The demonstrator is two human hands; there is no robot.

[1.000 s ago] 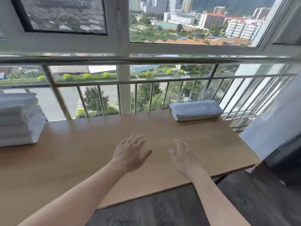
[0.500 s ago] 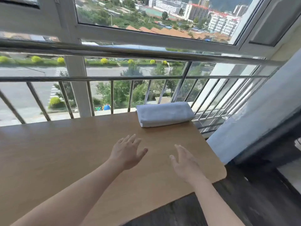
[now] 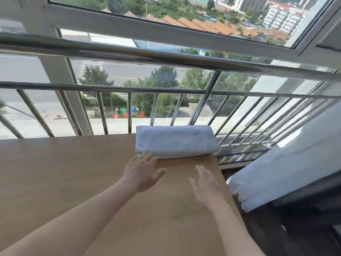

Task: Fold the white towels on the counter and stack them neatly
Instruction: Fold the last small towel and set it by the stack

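Running along railed window: wooden counter, folded towel.

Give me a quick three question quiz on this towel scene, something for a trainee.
1. True or false: the right hand grips the folded towel.
2. Where does the folded towel lie? A: at the far right corner of the counter, by the railing. B: at the middle of the counter. C: on the floor.
3. Fill in: the fingertips of the ____ hand reach the towel's near edge.
Key: 1 false, the right hand is open over the counter, apart from the towel. 2 A. 3 left, the left hand.
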